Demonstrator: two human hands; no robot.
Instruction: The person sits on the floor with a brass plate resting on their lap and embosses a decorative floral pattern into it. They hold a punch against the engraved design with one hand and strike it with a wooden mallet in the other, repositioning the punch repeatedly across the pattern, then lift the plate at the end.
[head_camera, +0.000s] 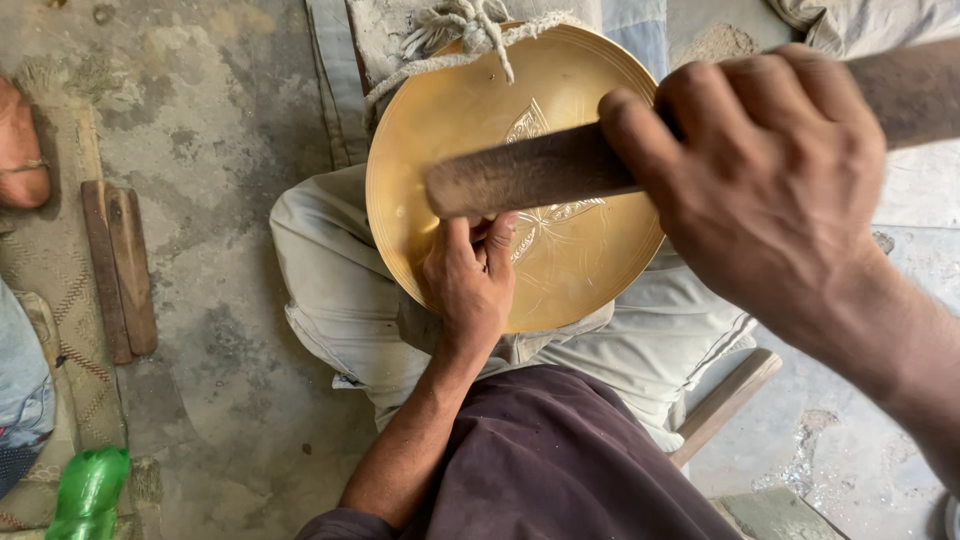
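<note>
Your left hand (468, 280) pins the brass plate (580, 90) steady at centre frame while your right hand (760, 170) grips a wooden mallet (530, 175) above it.

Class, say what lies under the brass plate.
The brass plate rests on the person's lap, on pale trousers. The left hand steadies it. A rope crosses its top edge. Anything directly beneath is hidden.

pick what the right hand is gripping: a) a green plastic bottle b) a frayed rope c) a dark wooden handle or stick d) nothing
c: the right hand is closed around a dark wooden stick held across the round brass plate, while the left hand rests on the plate's engraved face.
</note>
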